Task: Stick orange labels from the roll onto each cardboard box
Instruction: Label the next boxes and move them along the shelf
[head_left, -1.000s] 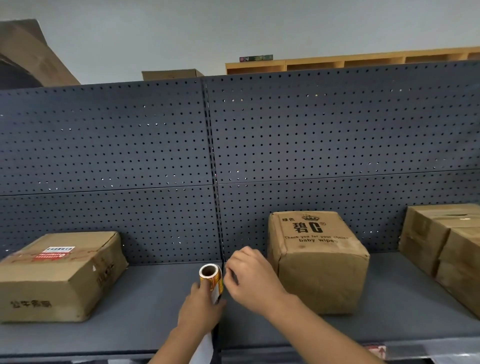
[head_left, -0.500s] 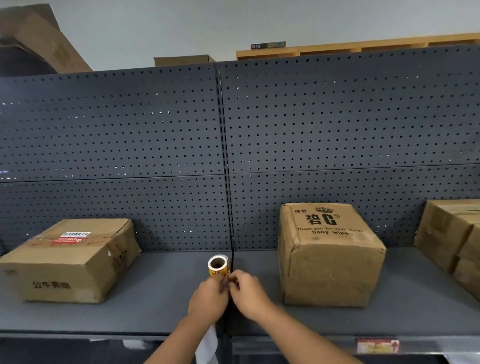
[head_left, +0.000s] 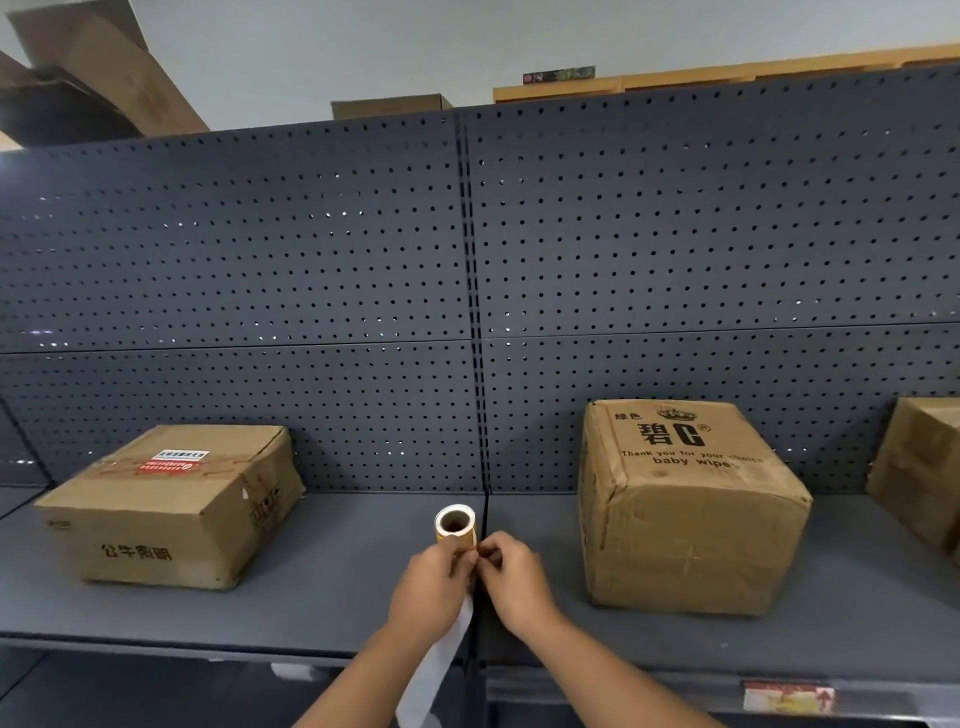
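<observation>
Since a second ago my view has pulled back and both hands sit lower over the shelf's front edge. From the head camera I see my left hand wrapped round the label roll, white backing strip trailing below. My right hand pinches at the roll's edge. On the grey shelf, the flat box lies left, the baby-wipes box right, a third box at the edge. Dark pegboard backs them.
</observation>
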